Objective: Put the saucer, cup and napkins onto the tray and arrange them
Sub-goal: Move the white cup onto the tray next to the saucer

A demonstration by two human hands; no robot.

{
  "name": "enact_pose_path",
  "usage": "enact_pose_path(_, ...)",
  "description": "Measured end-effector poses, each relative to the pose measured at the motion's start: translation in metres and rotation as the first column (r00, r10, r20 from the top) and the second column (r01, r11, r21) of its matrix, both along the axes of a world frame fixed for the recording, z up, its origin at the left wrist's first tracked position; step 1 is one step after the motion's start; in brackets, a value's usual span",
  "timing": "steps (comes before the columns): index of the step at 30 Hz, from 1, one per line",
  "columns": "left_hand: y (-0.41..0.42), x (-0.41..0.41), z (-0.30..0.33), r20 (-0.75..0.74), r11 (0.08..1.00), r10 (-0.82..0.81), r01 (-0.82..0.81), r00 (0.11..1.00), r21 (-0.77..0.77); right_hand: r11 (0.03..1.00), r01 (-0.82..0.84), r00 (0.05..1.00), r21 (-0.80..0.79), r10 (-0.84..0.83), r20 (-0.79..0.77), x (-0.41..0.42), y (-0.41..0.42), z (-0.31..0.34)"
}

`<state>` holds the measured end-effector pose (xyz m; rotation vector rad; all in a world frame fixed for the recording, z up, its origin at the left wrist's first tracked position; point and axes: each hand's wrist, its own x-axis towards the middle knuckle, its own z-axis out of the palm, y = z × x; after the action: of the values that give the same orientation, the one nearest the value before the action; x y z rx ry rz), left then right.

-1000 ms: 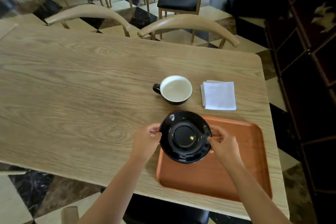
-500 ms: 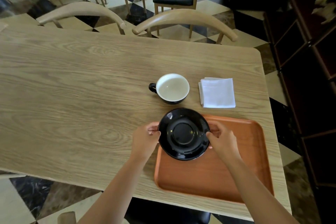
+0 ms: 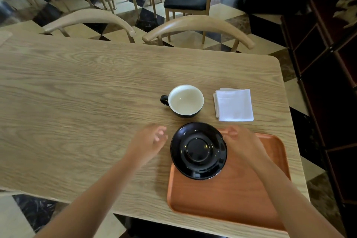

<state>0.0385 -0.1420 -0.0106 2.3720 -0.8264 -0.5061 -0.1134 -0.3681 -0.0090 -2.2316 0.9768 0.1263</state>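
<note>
A black saucer (image 3: pixel 198 150) lies on the far left corner of the orange tray (image 3: pixel 231 195), its rim overhanging the tray's edge. My left hand (image 3: pixel 148 142) hovers just left of the saucer, off it, fingers loosely apart and blurred. My right hand (image 3: pixel 241 144) is over the tray at the saucer's right rim, fingertips beside it; whether they touch is unclear. A cup (image 3: pixel 185 101), black outside and white inside, stands empty on the table beyond the saucer, handle to the left. White folded napkins (image 3: pixel 234 104) lie to the cup's right.
The wooden table (image 3: pixel 77 102) reaches far to the left. Two curved chair backs (image 3: pixel 197 25) stand along its far edge, with several more chairs behind. A dark shelf unit (image 3: pixel 332 83) lines the right side, close to the table's right edge.
Both hands held the saucer by its rim before. Now the saucer rests on the tray and my left hand has let go and drawn away to the left; my right hand has loosened.
</note>
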Motion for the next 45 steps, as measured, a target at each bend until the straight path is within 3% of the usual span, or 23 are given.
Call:
enact_pose_path(2,-0.006,0.018,0.006,0.258,0.999,-0.02,0.029,0.966,-0.03,0.996,-0.022,0.992,-0.087,0.032,0.119,0.017,0.002,0.005)
enact_pose_path(4,-0.019,0.035,0.01,0.4,0.996,-0.087,0.089,0.912,0.014,0.972,-0.143,0.961,-0.187,0.182,0.211,0.038,0.006,0.008)
enact_pose_path(8,-0.046,0.059,0.005,0.34,0.944,-0.281,0.196,0.898,0.264,0.857,-0.423,0.86,-0.293,0.482,0.167,0.068,0.007,0.003)
enact_pose_path(10,-0.054,0.063,0.002,0.329,0.952,-0.275,0.208,0.903,0.224,0.82,-0.459,0.837,-0.342,0.528,0.143,0.074,0.004,-0.003)
enact_pose_path(14,-0.059,0.066,-0.005,0.318,0.963,-0.266,0.238,0.91,0.124,0.796,-0.429,0.83,-0.428,0.534,0.161,0.074,0.002,-0.013)
enact_pose_path(18,-0.058,0.067,-0.007,0.266,0.978,-0.208,0.208,0.941,0.029,0.805,-0.347,0.809,-0.482,0.517,0.28,0.076,0.008,-0.016)
enact_pose_path(25,-0.064,0.04,0.014,0.375,0.98,-0.117,0.168,0.92,-0.106,0.801,-0.229,0.747,-0.553,0.509,0.428,0.056,-0.004,-0.002)
enact_pose_path(29,-0.085,0.003,0.033,0.428,0.943,-0.185,0.282,0.885,-0.176,0.805,-0.111,0.739,-0.583,0.459,0.493,0.007,-0.026,0.004)
enact_pose_path(36,-0.114,-0.066,0.025,0.355,0.917,-0.292,0.366,0.888,-0.161,0.771,-0.101,0.787,-0.629,0.449,0.424,-0.074,-0.046,0.007)
enact_pose_path(45,-0.138,-0.123,0.003,0.337,0.916,-0.312,0.375,0.888,-0.141,0.735,-0.171,0.831,-0.656,0.466,0.305,-0.134,-0.066,-0.006)
